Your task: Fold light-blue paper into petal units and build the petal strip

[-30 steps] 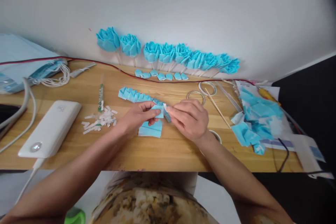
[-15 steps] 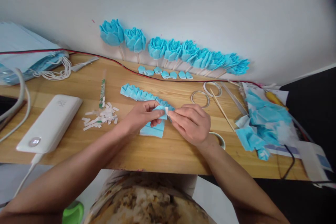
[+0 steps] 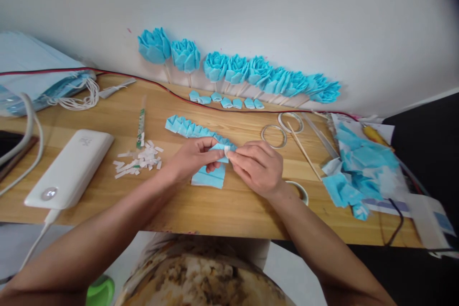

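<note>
My left hand (image 3: 195,157) is closed on a small folded piece of blue paper (image 3: 218,151), thumb on top. At the right end of that piece, my right hand (image 3: 258,167) pinches a small white strip (image 3: 227,149) between thumb and forefinger. Both hands meet just above the wooden table. Behind them lies a slanting row of overlapping folded blue pieces (image 3: 190,127), its right end partly hidden by the hands. Under my left hand are flat blue paper pieces (image 3: 208,178).
Blue paper flowers (image 3: 215,66) on sticks lean along the wall, small folded blue bits before them. White strips (image 3: 141,158) and a white power bank (image 3: 70,167) lie left. Tape rolls (image 3: 273,136), a wooden stick (image 3: 304,151) and crumpled blue paper (image 3: 366,162) lie right.
The white strip at the end of the held blue piece now looks more bent over. My right hand has shifted very slightly left; my left hand stays in place.
</note>
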`<state>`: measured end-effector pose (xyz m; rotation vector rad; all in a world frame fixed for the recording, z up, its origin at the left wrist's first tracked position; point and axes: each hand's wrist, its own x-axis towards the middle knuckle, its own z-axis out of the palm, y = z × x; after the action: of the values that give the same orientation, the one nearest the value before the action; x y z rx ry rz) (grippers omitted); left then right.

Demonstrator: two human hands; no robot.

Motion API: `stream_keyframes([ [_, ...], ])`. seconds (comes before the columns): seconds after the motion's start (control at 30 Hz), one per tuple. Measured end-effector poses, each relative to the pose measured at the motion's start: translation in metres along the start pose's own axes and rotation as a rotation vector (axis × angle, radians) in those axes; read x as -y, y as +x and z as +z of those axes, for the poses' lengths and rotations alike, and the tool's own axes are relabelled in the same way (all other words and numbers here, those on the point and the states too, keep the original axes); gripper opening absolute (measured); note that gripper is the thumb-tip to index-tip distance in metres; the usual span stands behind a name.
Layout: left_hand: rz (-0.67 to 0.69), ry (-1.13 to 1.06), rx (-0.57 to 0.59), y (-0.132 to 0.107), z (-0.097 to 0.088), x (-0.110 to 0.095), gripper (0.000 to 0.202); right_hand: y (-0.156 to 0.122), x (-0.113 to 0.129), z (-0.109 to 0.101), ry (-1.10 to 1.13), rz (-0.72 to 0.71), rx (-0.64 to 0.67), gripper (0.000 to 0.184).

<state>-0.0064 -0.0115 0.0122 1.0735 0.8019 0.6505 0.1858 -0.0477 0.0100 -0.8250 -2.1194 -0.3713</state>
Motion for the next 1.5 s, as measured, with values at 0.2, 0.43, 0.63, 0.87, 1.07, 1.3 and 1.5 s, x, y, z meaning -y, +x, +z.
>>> stream_keyframes([
  [0.2, 0.027, 0.007, 0.003, 0.000, -0.001, 0.001, 0.028, 0.000, -0.001, 0.002, 0.076, 0.083, 0.051, 0.020],
  [0.43, 0.017, 0.060, -0.012, -0.002, -0.002, -0.002, 0.024, -0.001, -0.002, 0.005, 0.102, 0.084, 0.031, 0.018],
  [0.63, 0.040, 0.067, -0.004, -0.002, -0.002, -0.002, 0.022, -0.001, -0.003, 0.006, 0.125, 0.098, 0.047, 0.018],
  [0.87, 0.043, 0.108, -0.007, -0.001, -0.003, -0.002, 0.022, 0.001, -0.004, 0.002, 0.259, 0.173, 0.113, 0.023],
  [1.07, 0.051, 0.094, -0.043, 0.001, -0.003, 0.000, 0.021, 0.002, -0.004, -0.004, 0.479, 0.296, 0.191, 0.028],
  [1.3, 0.084, 0.147, 0.014, 0.001, -0.004, -0.001, 0.024, -0.005, -0.007, 0.001, 0.857, 0.942, 0.200, 0.029],
  [1.5, 0.079, 0.202, 0.041, 0.002, -0.005, -0.001, 0.025, -0.003, -0.007, 0.004, 1.091, 0.986, 0.274, 0.028],
])
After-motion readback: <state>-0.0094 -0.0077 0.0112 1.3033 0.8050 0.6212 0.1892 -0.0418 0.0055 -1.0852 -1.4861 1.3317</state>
